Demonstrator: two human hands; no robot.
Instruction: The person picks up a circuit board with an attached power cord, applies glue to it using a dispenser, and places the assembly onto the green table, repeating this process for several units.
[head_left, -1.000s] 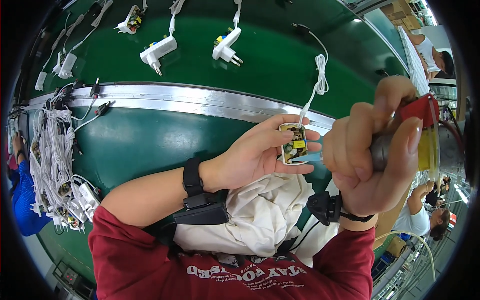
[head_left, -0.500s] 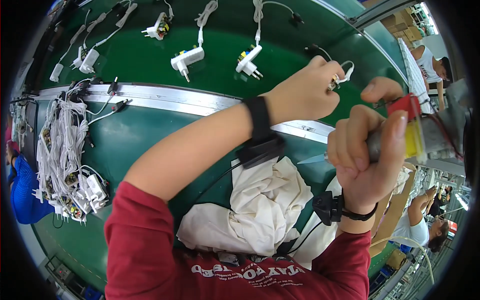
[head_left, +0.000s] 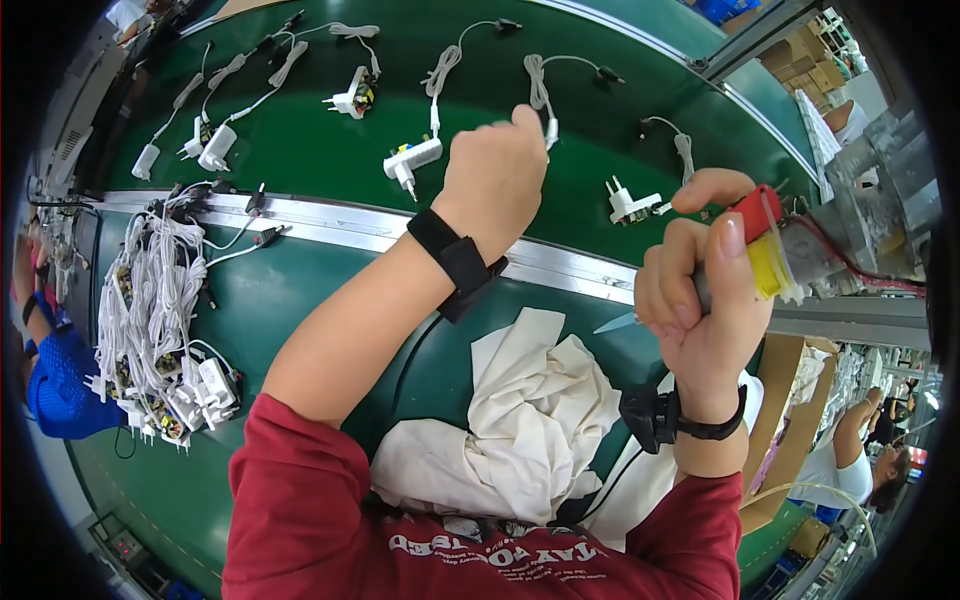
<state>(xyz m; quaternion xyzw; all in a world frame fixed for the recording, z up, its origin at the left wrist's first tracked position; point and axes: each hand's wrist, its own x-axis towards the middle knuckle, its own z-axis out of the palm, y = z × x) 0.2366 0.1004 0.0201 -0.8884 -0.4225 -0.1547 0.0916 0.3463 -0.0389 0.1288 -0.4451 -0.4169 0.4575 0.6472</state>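
My left hand (head_left: 495, 175) is over the green belt, back up and fingers curled. Its fingertips, and anything in them, are hidden. A pale cable (head_left: 540, 90) runs down to its right side. Left of the hand lies a white plug adapter (head_left: 412, 160) with its pins toward me. Farther right rests another adapter (head_left: 632, 203), its circuit board exposed, near my right hand (head_left: 705, 290). That hand is wrapped around a grey cylindrical tool (head_left: 715, 285) with a red part, a yellow band and wires. A pale blue pointed piece (head_left: 615, 323) shows left of that hand.
More adapters with bundled cables lie along the belt, among them an opened one (head_left: 352, 97). A metal rail (head_left: 350, 225) borders the belt. On the near bench are a heap of cables and adapters (head_left: 160, 320) and a crumpled white cloth (head_left: 530, 420). A cardboard box (head_left: 790, 440) stands right.
My left hand has moved left along the belt, away from the adapter near my right hand, which shows now. My right hand keeps its hold on the tool. The view has shifted slightly.
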